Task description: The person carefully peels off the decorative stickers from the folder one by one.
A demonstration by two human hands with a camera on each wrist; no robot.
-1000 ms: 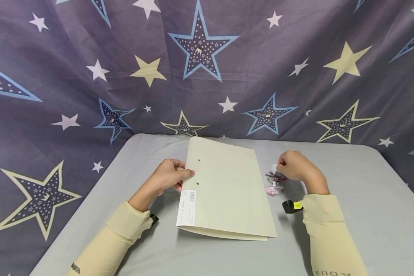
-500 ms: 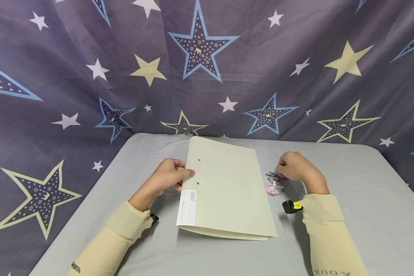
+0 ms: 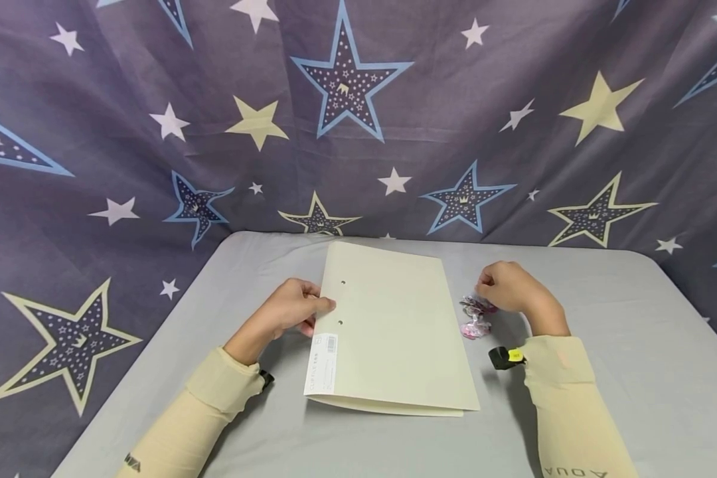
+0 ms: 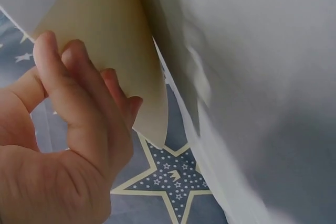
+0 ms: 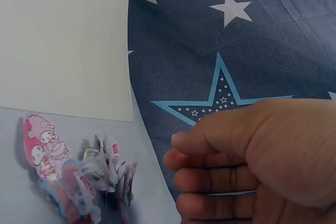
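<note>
A cream file folder [image 3: 394, 325] with two holes and a white label [image 3: 320, 363] along its left side lies in the middle of the table. My left hand [image 3: 291, 307] pinches its left edge, thumb on top and fingers beneath. The left wrist view shows those fingers against the folder's cream underside [image 4: 113, 30]. Right of the folder is a small heap of glossy stickers [image 5: 84, 182], pink and white with cartoon figures. Just above and beyond it hovers my right hand [image 3: 510, 285], fingers curled and thumb against the index finger. Nothing shows between them.
A grey-white cloth covers the table [image 3: 621, 318]. Behind it hangs a dark curtain [image 3: 430, 119] printed with stars, which also drops along both sides. A black wrist camera [image 3: 502, 358] sits under my right wrist, near the folder's right edge.
My left hand and the folder's left edge have shifted slightly toward me. A white scrap by my right fingertips one second ago no longer shows. The sticker heap stays put.
</note>
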